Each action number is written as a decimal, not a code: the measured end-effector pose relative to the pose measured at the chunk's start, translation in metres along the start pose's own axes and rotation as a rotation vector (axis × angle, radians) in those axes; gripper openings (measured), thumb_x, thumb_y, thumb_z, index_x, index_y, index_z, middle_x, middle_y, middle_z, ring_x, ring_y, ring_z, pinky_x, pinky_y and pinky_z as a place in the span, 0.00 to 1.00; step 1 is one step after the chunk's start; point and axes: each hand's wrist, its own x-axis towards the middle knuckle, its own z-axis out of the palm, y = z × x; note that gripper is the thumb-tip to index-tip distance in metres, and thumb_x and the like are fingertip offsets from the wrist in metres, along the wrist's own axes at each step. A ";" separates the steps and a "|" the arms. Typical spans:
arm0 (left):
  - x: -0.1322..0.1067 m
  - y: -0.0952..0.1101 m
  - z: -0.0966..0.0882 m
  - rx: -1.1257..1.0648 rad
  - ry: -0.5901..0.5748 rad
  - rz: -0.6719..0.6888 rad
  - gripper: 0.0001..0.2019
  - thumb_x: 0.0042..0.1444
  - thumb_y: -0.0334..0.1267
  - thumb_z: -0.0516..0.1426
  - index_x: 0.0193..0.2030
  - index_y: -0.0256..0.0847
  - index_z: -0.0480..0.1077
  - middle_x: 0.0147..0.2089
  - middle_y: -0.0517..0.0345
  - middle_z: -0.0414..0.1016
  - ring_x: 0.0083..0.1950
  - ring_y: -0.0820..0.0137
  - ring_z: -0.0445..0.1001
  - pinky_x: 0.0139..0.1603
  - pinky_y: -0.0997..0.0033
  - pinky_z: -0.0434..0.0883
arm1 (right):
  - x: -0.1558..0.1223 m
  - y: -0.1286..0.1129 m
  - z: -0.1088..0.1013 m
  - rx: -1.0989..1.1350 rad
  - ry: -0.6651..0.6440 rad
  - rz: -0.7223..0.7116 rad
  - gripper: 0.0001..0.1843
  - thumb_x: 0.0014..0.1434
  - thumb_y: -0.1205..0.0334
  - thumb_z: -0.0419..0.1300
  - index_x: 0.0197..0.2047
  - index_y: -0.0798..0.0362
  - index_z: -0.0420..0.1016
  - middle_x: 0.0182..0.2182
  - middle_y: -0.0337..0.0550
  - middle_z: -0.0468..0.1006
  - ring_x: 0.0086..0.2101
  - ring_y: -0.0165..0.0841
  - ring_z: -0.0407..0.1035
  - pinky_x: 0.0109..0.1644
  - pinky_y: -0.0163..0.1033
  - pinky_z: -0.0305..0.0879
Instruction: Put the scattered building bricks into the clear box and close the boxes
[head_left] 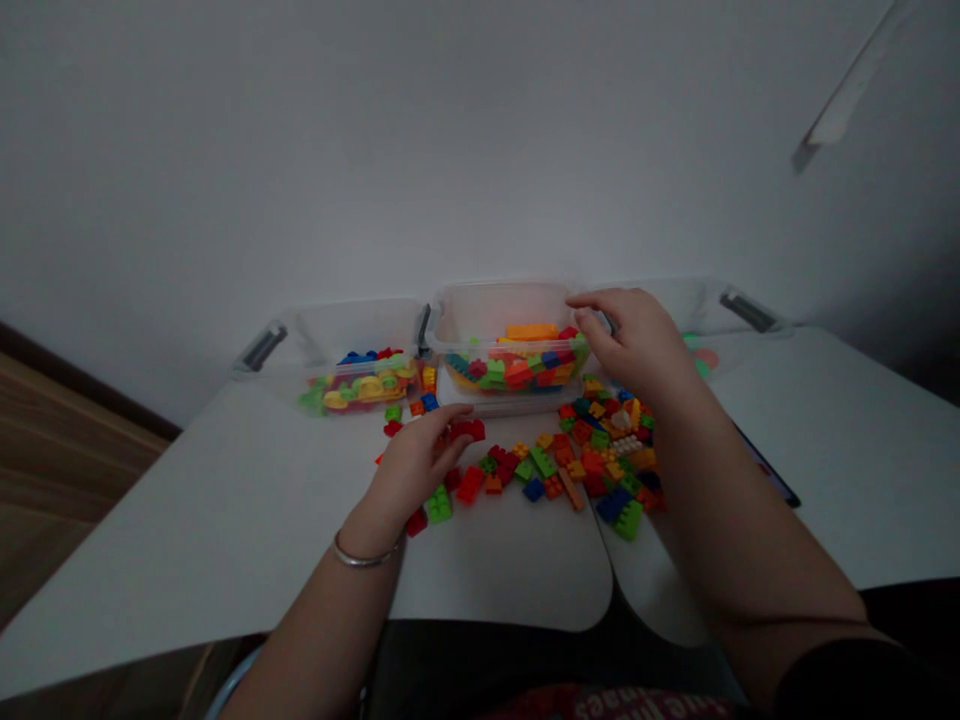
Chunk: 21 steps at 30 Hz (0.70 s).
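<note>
We log: left hand (414, 468) half curled, fingertips on red bricks (466, 430) | right hand (637, 342) open, fingers at rim of clear plastic bin (502, 310), upper middle | loose toy bricks (592, 450) center on white table (225, 520) | second bin (352, 335) upper left | shirt print (652, 706) bottom edge, unreadable

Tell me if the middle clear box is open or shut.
Open: the middle clear box has no lid on it, and the colored blocks inside lie uncovered, seen from above past its rim.
</note>
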 end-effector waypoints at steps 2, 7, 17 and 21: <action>-0.001 0.002 0.000 -0.025 0.001 -0.056 0.16 0.65 0.41 0.55 0.58 0.42 0.69 0.46 0.50 0.82 0.42 0.62 0.80 0.43 0.61 0.76 | -0.001 -0.011 -0.003 0.073 0.058 -0.044 0.16 0.65 0.59 0.53 0.46 0.53 0.80 0.44 0.52 0.83 0.45 0.44 0.75 0.54 0.50 0.66; -0.001 0.004 0.001 -0.083 0.049 -0.126 0.11 0.62 0.41 0.57 0.49 0.41 0.69 0.37 0.55 0.79 0.34 0.66 0.77 0.36 0.67 0.72 | -0.010 -0.043 0.000 0.296 -0.047 -0.138 0.09 0.63 0.62 0.57 0.41 0.52 0.79 0.39 0.47 0.83 0.41 0.39 0.75 0.48 0.45 0.68; -0.002 -0.004 0.008 -0.329 0.082 -0.141 0.13 0.60 0.42 0.59 0.47 0.44 0.62 0.40 0.56 0.79 0.38 0.66 0.79 0.37 0.67 0.73 | -0.032 -0.080 0.040 0.275 -0.599 -0.296 0.10 0.61 0.66 0.63 0.47 0.53 0.77 0.46 0.48 0.80 0.48 0.40 0.72 0.50 0.43 0.66; -0.002 -0.005 0.008 -0.347 0.061 -0.154 0.14 0.59 0.42 0.59 0.48 0.44 0.61 0.40 0.55 0.80 0.39 0.64 0.79 0.40 0.64 0.73 | -0.035 -0.081 0.050 0.220 -0.629 -0.261 0.10 0.62 0.63 0.64 0.47 0.54 0.76 0.45 0.50 0.80 0.47 0.41 0.73 0.47 0.42 0.66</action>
